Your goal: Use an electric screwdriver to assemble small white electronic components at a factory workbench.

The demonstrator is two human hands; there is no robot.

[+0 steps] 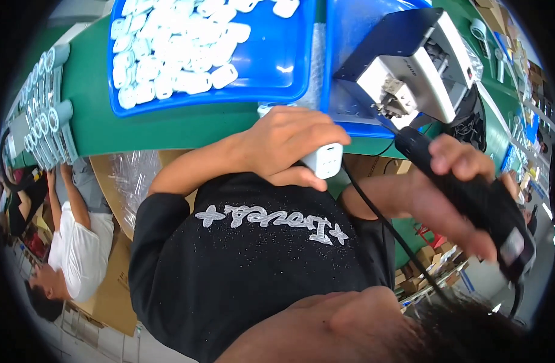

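My left hand [292, 142] is closed around a small white plastic housing [330, 160], whose end face with small openings points up and right. My right hand [428, 192] grips a black electric screwdriver [468, 196], fingers on one side and thumb on the other. The screwdriver slants, its narrow end toward the pickup part of a black-and-white screw feeder [422, 75]. Whether the bit touches the feeder is not clear. A thin black cable [389, 227] passes between my hands.
A blue tray [205, 104] heaped with white housings [187, 45] stands on the green table [87, 100]. Another blue tray [353, 18] lies under the feeder. White round-headed parts [51, 121] stand in rows at left, where a person in white [81, 248] sits. Boxes lie at right.
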